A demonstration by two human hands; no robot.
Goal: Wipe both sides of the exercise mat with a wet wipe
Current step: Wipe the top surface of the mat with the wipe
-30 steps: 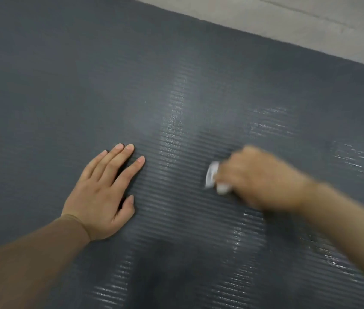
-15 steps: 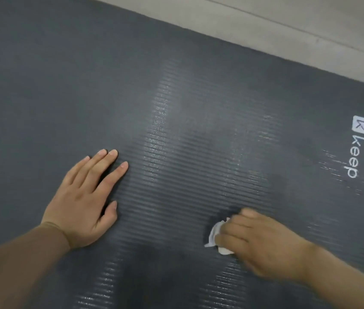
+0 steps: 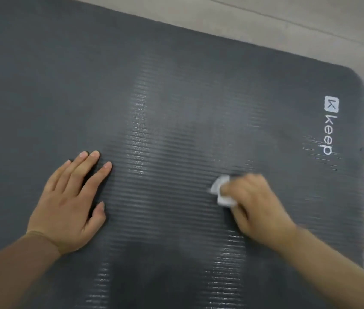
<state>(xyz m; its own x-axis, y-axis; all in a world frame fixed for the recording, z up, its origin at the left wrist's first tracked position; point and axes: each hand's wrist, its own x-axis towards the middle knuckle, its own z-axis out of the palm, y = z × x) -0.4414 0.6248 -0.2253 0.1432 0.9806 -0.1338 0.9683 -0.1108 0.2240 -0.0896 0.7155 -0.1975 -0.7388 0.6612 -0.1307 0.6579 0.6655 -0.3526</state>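
A dark grey ribbed exercise mat (image 3: 176, 103) lies flat on the floor and fills most of the view. Wet shiny streaks run across its middle. My left hand (image 3: 69, 201) rests flat on the mat with straight fingers, left of centre. My right hand (image 3: 254, 204) is blurred and grips a small crumpled white wet wipe (image 3: 221, 191) against the mat, right of centre. Most of the wipe is hidden under my fingers.
A white "Keep" logo (image 3: 329, 128) is printed near the mat's right end, by its rounded corner. Light wood-look floor (image 3: 288, 21) shows beyond the far edge and along the right edge of the mat.
My right hand with the wipe moved toward me, then away again, now right of its first spot. The view shifted, showing more of the mat's right end. My left hand stays flat.
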